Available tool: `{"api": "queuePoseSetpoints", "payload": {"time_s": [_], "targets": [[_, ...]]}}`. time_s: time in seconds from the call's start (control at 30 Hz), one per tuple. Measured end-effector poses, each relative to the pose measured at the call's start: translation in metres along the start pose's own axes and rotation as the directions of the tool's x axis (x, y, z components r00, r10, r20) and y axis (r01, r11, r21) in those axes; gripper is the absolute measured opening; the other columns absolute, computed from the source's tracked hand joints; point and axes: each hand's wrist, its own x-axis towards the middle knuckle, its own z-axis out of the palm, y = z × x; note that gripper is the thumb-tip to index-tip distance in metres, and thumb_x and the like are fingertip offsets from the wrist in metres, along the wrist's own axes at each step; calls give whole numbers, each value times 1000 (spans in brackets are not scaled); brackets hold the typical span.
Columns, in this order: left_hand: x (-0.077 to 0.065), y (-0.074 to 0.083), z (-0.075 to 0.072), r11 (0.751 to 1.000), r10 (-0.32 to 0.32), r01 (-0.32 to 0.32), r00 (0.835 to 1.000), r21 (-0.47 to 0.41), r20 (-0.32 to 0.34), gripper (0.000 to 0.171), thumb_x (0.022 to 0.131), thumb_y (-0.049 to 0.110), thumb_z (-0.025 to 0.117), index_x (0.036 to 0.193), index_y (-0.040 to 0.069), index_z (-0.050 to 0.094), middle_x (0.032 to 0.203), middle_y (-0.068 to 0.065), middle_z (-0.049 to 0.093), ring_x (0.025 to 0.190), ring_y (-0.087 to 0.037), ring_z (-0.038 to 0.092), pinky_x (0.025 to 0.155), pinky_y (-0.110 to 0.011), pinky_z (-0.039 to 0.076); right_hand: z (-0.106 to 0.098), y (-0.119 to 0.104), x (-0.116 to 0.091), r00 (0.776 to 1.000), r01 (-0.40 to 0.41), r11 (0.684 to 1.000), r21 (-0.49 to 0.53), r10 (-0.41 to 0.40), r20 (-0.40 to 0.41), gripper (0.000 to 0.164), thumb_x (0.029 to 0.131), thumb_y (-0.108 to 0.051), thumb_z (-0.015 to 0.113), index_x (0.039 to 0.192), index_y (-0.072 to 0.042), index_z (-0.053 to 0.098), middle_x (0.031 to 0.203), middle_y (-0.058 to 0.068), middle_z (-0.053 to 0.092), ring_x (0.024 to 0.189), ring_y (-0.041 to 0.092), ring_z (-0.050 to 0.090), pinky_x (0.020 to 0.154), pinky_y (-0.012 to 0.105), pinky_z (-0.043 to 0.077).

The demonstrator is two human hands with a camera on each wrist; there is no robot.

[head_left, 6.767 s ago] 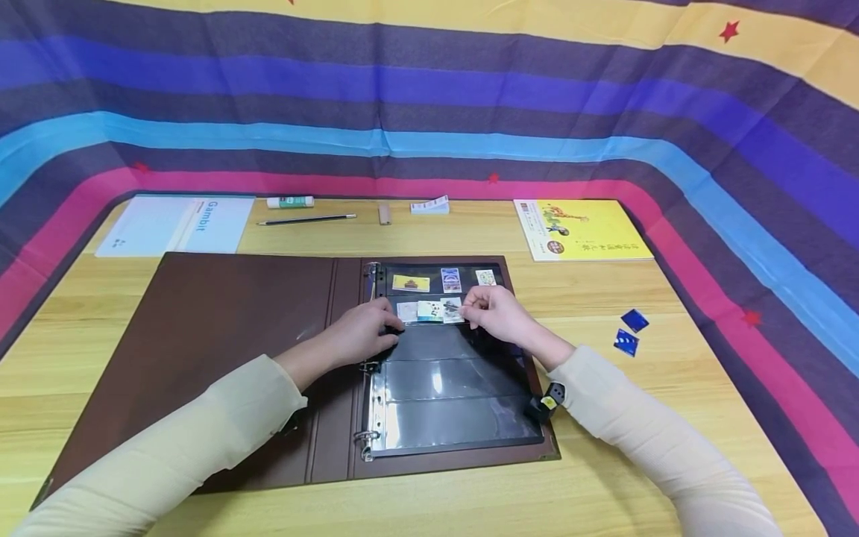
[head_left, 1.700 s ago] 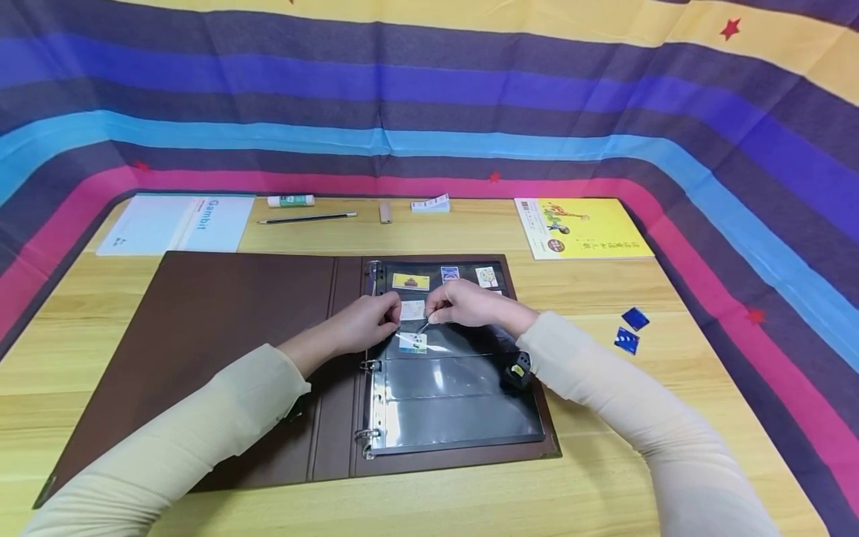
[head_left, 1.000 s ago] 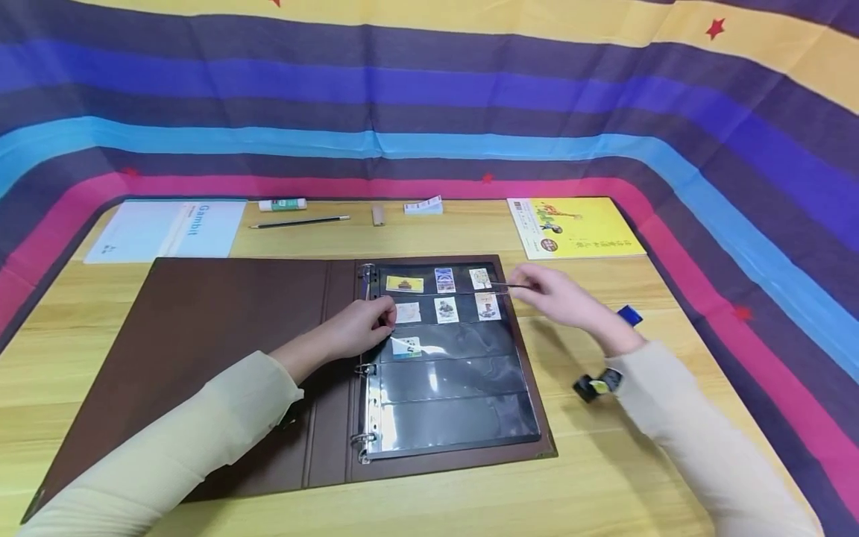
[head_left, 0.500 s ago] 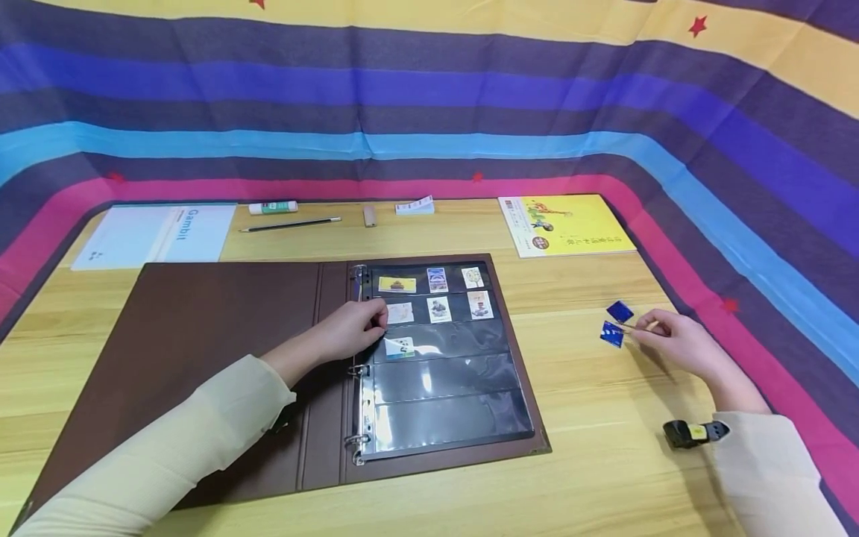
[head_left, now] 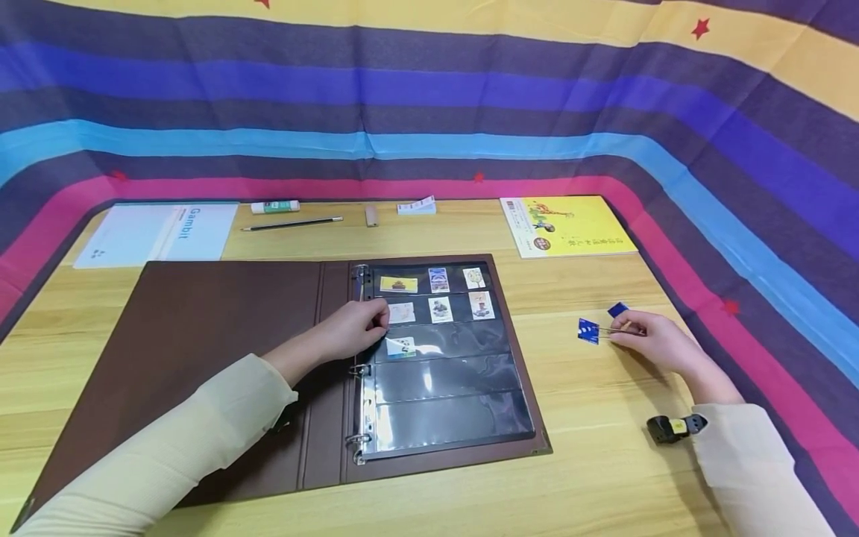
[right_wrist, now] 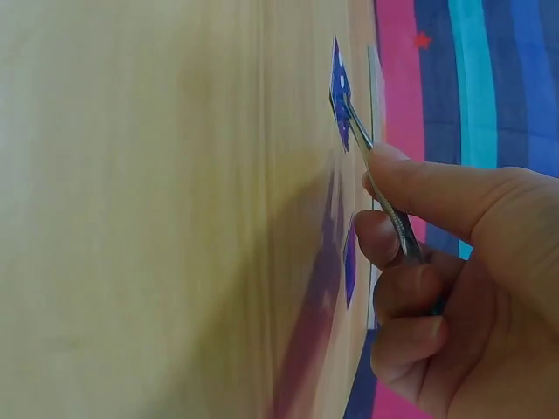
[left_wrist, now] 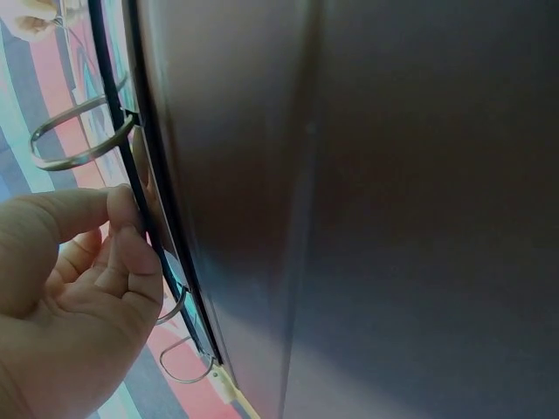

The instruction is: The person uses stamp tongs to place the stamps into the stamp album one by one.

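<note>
My right hand (head_left: pixel 661 344) pinches metal tweezers (right_wrist: pixel 395 212) over the table at the right. Their tips grip a small blue stamp (head_left: pixel 587 330), raised off the wood. Close by lies a second blue stamp (head_left: pixel 616 308), partly overlapped by the hand. A brown ring binder album (head_left: pixel 228 358) lies spread out, with a black pocket page (head_left: pixel 446 418) in its right half. Several stamps fill the upper two rows, and a panda stamp (head_left: pixel 400 346) sits at the third row's left. My left hand (left_wrist: pixel 79 288) pinches the page's left edge between two metal rings.
Along the back stand a pale blue notebook (head_left: pixel 157 235), a glue stick (head_left: pixel 275 206), a pencil (head_left: pixel 291 224), a small pinkish block (head_left: pixel 371 216) and a white paper pad (head_left: pixel 417 206). A yellow book (head_left: pixel 573 227) lies back right. A striped cloth surrounds the table.
The panda stamp moved from the second row to the third. My right hand then left the page for the right side, and its tweezers lifted a blue stamp. My left hand stayed.
</note>
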Motion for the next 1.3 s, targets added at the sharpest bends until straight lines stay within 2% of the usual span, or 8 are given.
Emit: {"api": "queuePoseSetpoints", "payload": {"time_s": [0.27,0.43,0.67,0.87,1.13,1.3], "targets": [[1,0,0,1000,-6,6,1000,1,6,12,79,5,52,76,12,43,70,2,49,63,-13,45,56,-25,38,-4,4,1,992,-126,991,38,125,34,23,78,-28,56,85,-6,55,66,6,53,54,14,45,48,26,35],[0,1,-2,1000,-13,13,1000,1,9,12,79,4,52,76,12,43,70,2,48,62,-13,45,56,-25,38,-3,4,1,986,-161,986,38,159,43,27,77,-32,56,83,-5,56,62,5,53,50,13,43,47,25,34],[1,1,-3,1000,20,-20,1000,11,0,11,78,4,51,76,11,44,69,2,48,63,-13,44,57,-25,38,1,2,3,989,-145,989,20,144,28,26,77,-31,56,74,-5,57,57,4,53,46,11,39,45,25,31],[1,1,-3,1000,18,-18,1000,6,1,11,78,4,52,76,11,44,69,2,48,63,-13,44,56,-25,38,2,2,3,992,-128,992,-18,128,-21,24,79,-29,54,72,-7,56,58,2,52,49,11,42,48,26,33],[1,0,-2,1000,16,-16,1000,6,2,10,78,4,52,77,11,45,70,2,48,63,-13,44,57,-25,38,-2,-1,0,987,-138,990,42,141,-83,25,80,-29,53,77,-5,55,60,7,53,47,11,43,40,28,33],[1,0,-2,1000,17,-17,1000,5,6,10,78,4,52,77,10,44,70,2,48,63,-13,44,57,-25,38,-8,-17,4,985,-58,997,51,65,-159,23,80,-28,53,75,-5,56,59,10,51,46,11,39,41,30,31]]}}
